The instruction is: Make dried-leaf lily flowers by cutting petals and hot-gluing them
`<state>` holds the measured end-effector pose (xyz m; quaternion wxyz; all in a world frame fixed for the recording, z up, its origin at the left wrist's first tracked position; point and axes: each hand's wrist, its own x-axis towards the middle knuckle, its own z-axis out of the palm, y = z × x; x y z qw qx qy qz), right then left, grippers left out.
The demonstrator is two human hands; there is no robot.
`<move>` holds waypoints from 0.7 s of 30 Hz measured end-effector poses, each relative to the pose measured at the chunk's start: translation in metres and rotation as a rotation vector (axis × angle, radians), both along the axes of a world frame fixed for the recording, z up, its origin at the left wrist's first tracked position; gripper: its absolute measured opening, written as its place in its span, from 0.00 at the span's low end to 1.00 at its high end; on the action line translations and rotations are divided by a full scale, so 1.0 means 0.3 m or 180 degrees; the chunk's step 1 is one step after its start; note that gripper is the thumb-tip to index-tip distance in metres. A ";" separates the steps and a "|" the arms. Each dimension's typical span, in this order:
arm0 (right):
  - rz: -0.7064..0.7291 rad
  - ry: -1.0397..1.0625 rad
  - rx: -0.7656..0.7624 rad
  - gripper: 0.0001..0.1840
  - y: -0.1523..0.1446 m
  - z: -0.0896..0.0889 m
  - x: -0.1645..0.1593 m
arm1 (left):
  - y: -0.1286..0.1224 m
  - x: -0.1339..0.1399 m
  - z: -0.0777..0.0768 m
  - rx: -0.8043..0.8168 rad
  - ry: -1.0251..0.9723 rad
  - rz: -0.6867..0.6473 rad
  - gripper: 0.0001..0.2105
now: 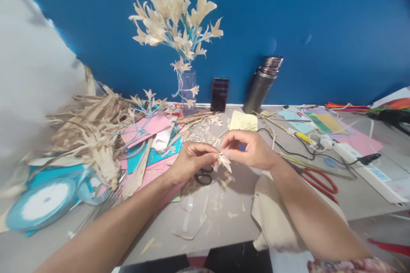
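Note:
Close together over the middle of the table, my left hand [196, 160] and my right hand [248, 148] meet at a small pale husk flower [224, 162]. The left thumb and forefinger pinch the flower at its base, its pointed petals hanging down to the right. My right fingers are curled in a pinch at the same spot; whether they grip the flower or something thin is too small to tell. Below the left hand lie black-handled scissors [204, 176], partly hidden by it. Cut husk scraps [208, 130] are scattered behind the hands.
A clear vase [188, 81] of husk flowers stands by the blue wall, near a phone [219, 94] and a leaning flask [262, 85]. Dry husks [92, 128] and a ribbon spool [41, 202] lie left. Red-handled scissors [320, 181], cloth [275, 213] and a power strip [368, 172] lie right.

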<state>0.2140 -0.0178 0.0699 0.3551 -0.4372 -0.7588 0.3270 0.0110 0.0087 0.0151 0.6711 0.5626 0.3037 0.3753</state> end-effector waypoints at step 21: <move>-0.0106 0.0799 -0.0355 0.11 0.004 -0.007 -0.005 | 0.016 0.005 -0.005 -0.1383 -0.1227 -0.0190 0.05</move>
